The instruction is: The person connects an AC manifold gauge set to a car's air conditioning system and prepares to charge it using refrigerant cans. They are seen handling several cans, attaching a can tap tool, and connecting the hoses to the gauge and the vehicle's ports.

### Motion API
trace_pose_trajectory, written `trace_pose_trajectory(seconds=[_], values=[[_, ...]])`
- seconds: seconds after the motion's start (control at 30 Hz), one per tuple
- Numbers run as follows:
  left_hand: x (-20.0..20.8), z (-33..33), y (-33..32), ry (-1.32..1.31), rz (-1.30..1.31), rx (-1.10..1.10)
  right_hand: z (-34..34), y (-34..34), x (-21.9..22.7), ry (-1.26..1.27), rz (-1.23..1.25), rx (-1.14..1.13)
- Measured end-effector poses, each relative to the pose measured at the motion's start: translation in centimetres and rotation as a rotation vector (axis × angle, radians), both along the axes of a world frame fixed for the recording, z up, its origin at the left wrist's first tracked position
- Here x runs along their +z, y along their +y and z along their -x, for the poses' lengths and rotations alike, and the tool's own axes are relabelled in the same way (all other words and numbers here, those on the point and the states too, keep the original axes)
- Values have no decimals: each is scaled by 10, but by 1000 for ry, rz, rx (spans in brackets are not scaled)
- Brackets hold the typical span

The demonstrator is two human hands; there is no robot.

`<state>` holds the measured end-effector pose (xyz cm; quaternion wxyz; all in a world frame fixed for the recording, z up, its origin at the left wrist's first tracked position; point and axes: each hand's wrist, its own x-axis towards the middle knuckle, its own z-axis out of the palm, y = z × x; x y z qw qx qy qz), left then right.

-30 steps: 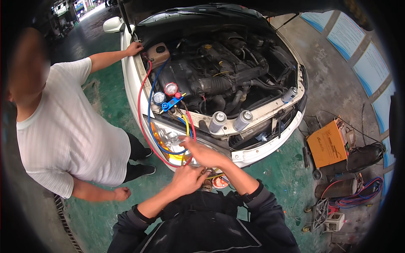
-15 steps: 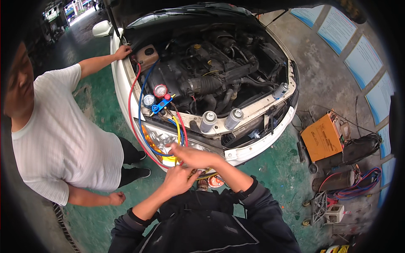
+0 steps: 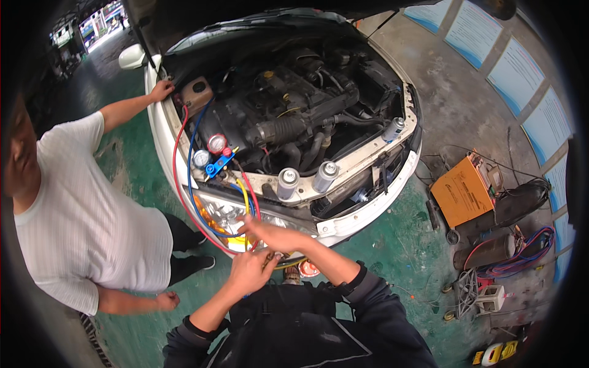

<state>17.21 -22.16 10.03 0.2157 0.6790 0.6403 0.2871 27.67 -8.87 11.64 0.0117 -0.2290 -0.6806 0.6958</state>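
Note:
My left hand (image 3: pixel 248 273) and my right hand (image 3: pixel 273 236) meet in front of the white car's headlight (image 3: pixel 215 214). Both close around the lower end of a yellow hose (image 3: pixel 244 193); its tip is hidden by my fingers. A small can top (image 3: pixel 291 275) shows just below them. The yellow hose runs up to a gauge set (image 3: pixel 211 156) with two dials and a blue body hanging at the engine bay's edge. Red (image 3: pixel 178 184) and blue (image 3: pixel 191 196) hoses loop down from it beside my hands.
Another person in a white shirt (image 3: pixel 86 221) stands at left, one hand (image 3: pixel 161 91) on the fender. Two silver cans (image 3: pixel 287 183) (image 3: pixel 325 176) stand on the car's front crossmember. An orange machine (image 3: pixel 463 190), dark cylinders (image 3: pixel 491 250) and coiled hoses lie on the floor at right.
My hands have stayed together on the hose end in front of the headlight. My right hand has stretched a little further left. The other person has kept a hand on the fender.

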Motion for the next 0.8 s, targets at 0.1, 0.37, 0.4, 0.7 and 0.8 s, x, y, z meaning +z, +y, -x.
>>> trace_pose_trajectory(seconds=[0.1,0.37,0.4,0.7,0.8], values=[[-25,4,0,-27,-162,35,1,-25,32,11,-362,181],[15,5,2,-9,77,37,-19,-7,8,-93,-427,-214],[13,2,4,-6,77,24,-11,1,6,18,118,-219],[-6,27,-2,29,-32,61,-20,-29,25,149,-1135,-59],[15,5,8,-100,19,65,-11,2,-6,318,-742,-370]])
